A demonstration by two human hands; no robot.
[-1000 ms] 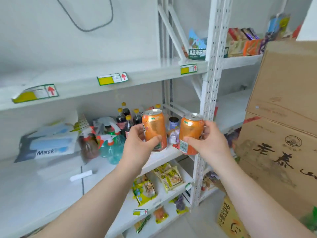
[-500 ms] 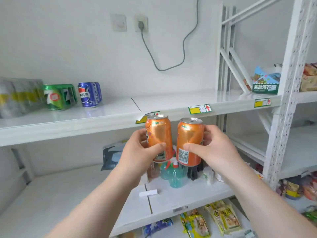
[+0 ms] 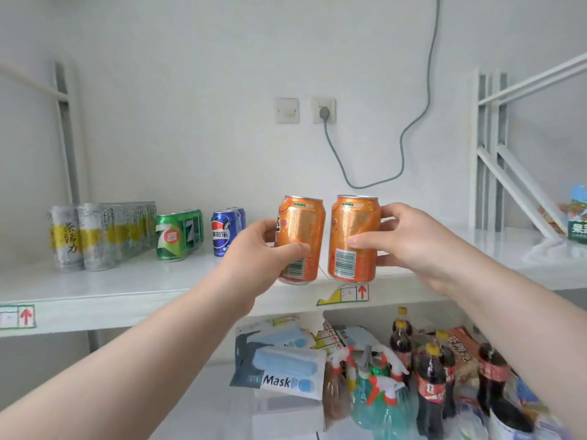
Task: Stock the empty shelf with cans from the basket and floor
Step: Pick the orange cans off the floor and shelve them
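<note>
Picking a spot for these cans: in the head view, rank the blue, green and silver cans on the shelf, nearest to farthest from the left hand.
1. Blue cans: just left of the left hand, which grips an orange can.
2. Green cans: further left along the shelf.
3. Silver cans: farthest, at the shelf's left end.

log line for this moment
left hand: holds left orange can | right hand: holds right orange can | both cans at upper shelf front
</note>
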